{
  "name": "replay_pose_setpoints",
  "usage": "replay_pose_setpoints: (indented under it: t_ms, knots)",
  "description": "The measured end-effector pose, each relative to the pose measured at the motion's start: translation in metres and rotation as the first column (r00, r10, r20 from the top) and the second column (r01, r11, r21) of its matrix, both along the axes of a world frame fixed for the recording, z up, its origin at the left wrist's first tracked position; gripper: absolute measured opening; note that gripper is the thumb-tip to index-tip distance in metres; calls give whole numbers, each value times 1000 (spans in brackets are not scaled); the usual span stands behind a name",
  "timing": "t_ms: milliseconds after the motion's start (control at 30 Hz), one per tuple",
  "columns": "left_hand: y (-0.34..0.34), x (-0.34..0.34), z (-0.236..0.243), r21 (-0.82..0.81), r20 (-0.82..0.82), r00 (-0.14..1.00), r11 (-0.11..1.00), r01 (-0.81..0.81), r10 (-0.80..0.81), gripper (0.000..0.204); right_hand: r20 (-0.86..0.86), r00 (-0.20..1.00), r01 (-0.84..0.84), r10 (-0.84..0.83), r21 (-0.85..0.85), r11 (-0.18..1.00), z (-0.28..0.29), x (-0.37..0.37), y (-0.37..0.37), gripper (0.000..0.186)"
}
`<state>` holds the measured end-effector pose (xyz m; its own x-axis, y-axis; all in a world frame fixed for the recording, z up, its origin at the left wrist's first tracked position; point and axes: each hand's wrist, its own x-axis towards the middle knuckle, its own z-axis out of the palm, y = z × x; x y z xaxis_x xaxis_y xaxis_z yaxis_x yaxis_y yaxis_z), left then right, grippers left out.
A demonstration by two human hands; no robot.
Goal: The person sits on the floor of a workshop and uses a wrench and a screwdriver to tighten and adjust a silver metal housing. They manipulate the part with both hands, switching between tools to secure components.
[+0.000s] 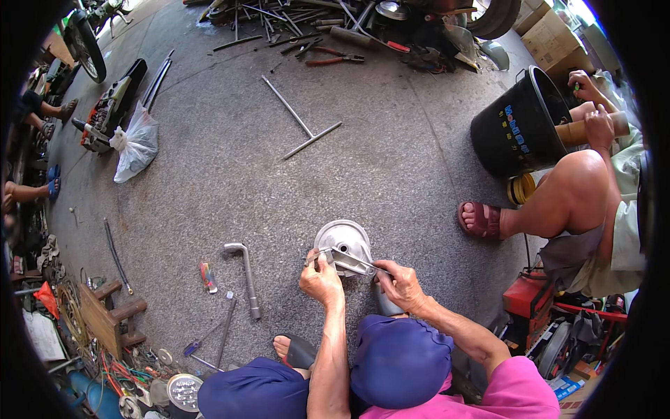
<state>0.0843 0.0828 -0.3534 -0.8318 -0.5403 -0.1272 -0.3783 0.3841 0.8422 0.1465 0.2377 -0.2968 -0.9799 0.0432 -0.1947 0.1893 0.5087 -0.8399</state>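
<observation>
Speckled grey concrete floor (pixel 391 167), tools strewn about; black bucket (pixel 520 129) at far right. Round metal hub plate (pixel 342 241) stands on floor before knees. Left hand (pixel 321 279) clenched on its edge; right hand (pixel 401 283) apparently grasps its lever arm (pixel 352 262).

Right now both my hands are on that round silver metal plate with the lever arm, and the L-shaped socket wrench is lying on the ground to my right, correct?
Not quite. In the head view the L-shaped socket wrench lies to your left. Both hands, left hand and right hand, are on the round silver plate.
</observation>
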Motion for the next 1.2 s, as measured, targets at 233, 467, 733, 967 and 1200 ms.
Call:
replay_pose_setpoints:
  t_ms: [233,467,733,967,1200]
  knots:
    - [-7,-4,7,72,168,986,997,-13,1,17,-119,919,-319,375,335,887,-3,-7,3,35]
    - [-4,-6,7,2,140,988,998,70,-70,18,-116,932,-258,344,454,853,-47,26,-1,37]
    - [-4,-1,4,-262,25,990,955,139,-138,18,84,990,121,-115,-78,990,15,-15,2,14]
    - [-9,-2,5,-154,38,990,978,143,-139,21,-186,971,-137,147,66,988,40,-74,1,11]
    - [-14,-4,8,-85,0,990,986,141,-142,24,-117,919,-349,376,201,915,47,-118,-16,16]
